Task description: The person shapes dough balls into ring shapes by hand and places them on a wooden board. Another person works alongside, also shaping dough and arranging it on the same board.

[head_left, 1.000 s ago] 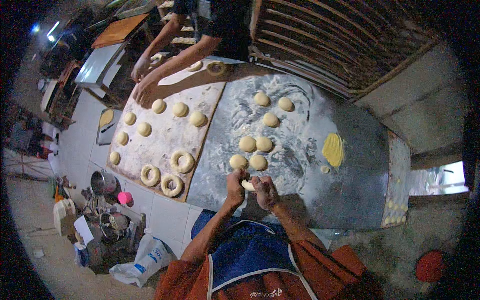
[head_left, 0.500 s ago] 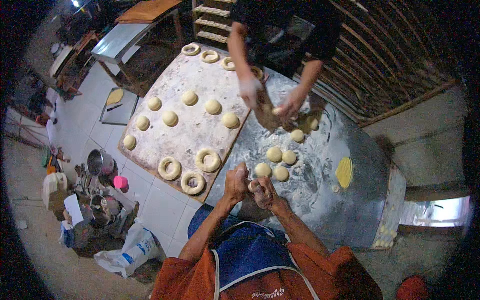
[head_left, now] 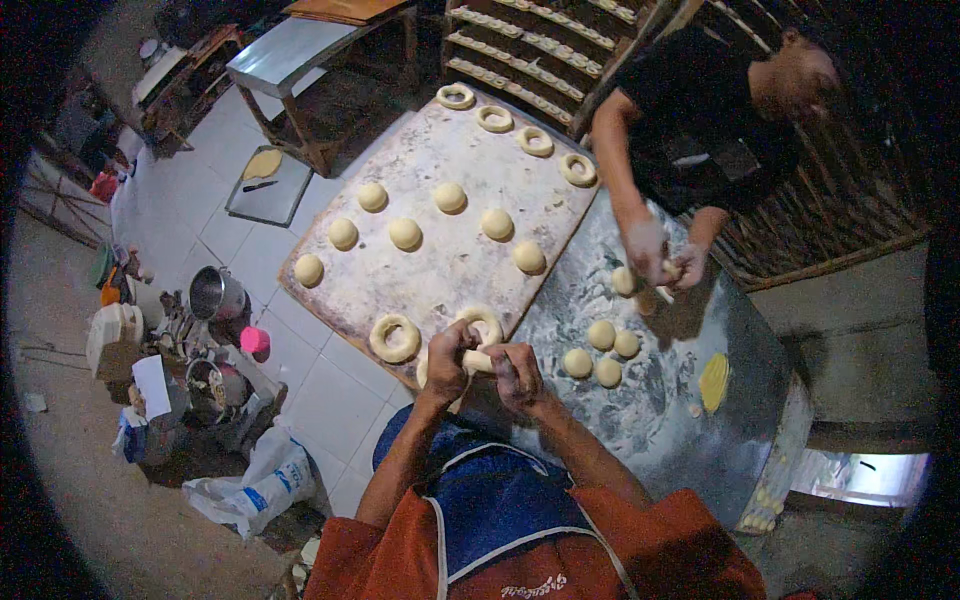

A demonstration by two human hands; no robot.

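A short roll of pale dough (head_left: 478,361) is stretched between my two hands, above the board's near edge. My left hand (head_left: 447,362) is closed round one end, and my right hand (head_left: 517,378) grips the other. Just beyond them lie a dough ring (head_left: 395,339) and a second, partly covered dough ring (head_left: 482,325); a third is almost wholly hidden behind my left hand. Several round dough balls (head_left: 404,234) rest on the floured board (head_left: 440,285). To the right, a cluster of dough balls (head_left: 601,335) sits on the floured metal tabletop (head_left: 680,430).
Across the table a person in black works dough with floured hands (head_left: 660,255). More dough rings (head_left: 495,118) line the board's far edge. A flat yellow dough piece (head_left: 714,382) lies at right. Racks of shaped dough (head_left: 525,45) stand behind; pots (head_left: 216,293) and a plastic bag (head_left: 255,490) are left.
My hands have drawn apart a little, so the dough roll between them now shows. The view has shifted, and the other person's hands have moved closer together over their dough.
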